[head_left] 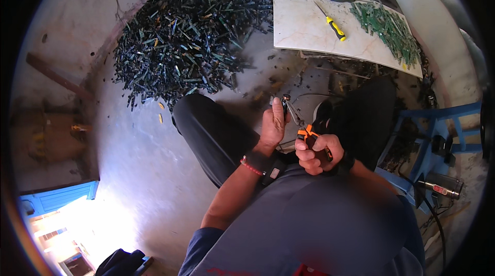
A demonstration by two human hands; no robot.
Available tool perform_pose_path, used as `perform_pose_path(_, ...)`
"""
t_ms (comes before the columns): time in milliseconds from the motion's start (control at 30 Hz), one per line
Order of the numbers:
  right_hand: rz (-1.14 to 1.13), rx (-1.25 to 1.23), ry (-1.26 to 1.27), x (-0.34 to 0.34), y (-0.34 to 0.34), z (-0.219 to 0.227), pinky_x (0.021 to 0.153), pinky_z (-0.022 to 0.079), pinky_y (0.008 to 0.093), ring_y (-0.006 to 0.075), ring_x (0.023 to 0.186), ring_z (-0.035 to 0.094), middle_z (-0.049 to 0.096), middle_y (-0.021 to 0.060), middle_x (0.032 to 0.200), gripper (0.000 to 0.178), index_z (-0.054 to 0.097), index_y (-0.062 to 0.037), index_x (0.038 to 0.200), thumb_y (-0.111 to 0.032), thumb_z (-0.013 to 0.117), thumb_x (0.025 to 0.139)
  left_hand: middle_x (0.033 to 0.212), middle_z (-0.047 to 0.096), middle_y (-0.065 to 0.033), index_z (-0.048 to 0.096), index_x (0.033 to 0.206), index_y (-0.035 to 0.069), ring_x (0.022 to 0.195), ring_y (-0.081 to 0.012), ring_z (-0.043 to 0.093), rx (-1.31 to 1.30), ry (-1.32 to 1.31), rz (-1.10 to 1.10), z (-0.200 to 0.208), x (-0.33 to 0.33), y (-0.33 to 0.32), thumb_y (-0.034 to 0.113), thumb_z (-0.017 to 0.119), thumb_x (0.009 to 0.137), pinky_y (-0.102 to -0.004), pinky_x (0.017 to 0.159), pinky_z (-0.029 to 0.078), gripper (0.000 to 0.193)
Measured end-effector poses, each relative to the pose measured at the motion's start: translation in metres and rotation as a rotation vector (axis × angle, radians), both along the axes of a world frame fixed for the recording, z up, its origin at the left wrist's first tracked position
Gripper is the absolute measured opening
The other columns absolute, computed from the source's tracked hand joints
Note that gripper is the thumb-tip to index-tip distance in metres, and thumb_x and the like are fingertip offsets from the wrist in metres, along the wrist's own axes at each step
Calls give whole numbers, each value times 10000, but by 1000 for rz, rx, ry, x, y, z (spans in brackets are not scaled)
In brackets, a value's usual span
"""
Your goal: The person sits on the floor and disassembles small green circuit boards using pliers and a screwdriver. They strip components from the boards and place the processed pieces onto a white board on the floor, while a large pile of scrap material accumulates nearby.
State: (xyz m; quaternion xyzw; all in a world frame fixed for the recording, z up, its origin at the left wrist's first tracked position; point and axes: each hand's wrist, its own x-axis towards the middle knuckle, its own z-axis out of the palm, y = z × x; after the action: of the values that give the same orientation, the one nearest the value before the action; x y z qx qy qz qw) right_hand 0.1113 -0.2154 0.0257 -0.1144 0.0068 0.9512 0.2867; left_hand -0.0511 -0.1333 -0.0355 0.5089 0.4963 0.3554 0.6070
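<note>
In front of my body, between my bent knees, my left hand (pixel 274 127) is closed with the thumb up, pinching a small dark piece with a metallic end (pixel 285 99). Its exact kind is too small to make out. My right hand (pixel 330 147) is wrapped round the orange and black handles of a pair of pliers (pixel 308 132). The metal jaws of the pliers point up and left, reaching the piece at my left fingertips. Whether the jaws grip it I cannot tell.
A large heap of dark strips (pixel 191 33) covers the floor ahead on the left. On a pale board (pixel 304 23) at the far right lie a yellow and black screwdriver (pixel 335 27) and a pile of green strips (pixel 386 28). A blue stool (pixel 438 116) and a steel flask (pixel 443 185) are at my right.
</note>
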Motion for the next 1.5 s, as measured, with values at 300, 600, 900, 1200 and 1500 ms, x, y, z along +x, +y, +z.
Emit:
perform_pose_path(300, -57, -31, 394, -7, -7, -15, 453, 403, 306, 156, 537, 456, 473, 40, 710, 234, 483, -59, 947, -218, 527, 780, 473, 375, 2, 462, 618, 78, 374, -100, 323, -261, -295, -35, 20, 7, -2, 557, 270, 976, -267, 375, 239, 627)
perform_pose_path(600, -13, 215, 126, -30, 12, 20, 528, 494, 353, 251, 559, 570, 561, 143, 737, 336, 524, 28, 958, -211, 571, 726, 471, 245, 28, 402, 610, 130, 364, -107, 220, -729, -552, 101, 4, 22, -3, 653, 308, 912, -273, 364, 172, 611)
perform_pose_path(900, -110, 679, -1157, 24, 9, 2, 651, 451, 270, 142, 705, 564, 602, 62, 793, 269, 546, 21, 1008, -67, 478, 763, 485, 224, 27, 390, 599, 128, 365, -119, 183, -683, -696, 3, 4, 8, 2, 627, 298, 934, -267, 364, 181, 607)
perform_pose_path(1200, 160, 1148, -1712, 13, 19, 4, 642, 456, 368, 305, 674, 562, 572, 177, 733, 208, 519, 27, 941, -104, 512, 779, 491, 228, 22, 395, 619, 123, 374, -120, 189, -739, -731, -19, 11, 5, 5, 627, 307, 933, -263, 368, 193, 601)
perform_pose_path(1500, 290, 1356, -2089, 6, 27, 16, 650, 479, 446, 361, 725, 600, 595, 188, 772, 243, 507, 20, 912, -160, 555, 756, 473, 205, 41, 416, 636, 114, 366, -105, 180, -668, -649, 18, 4, 6, 2, 630, 302, 933, -261, 375, 173, 607)
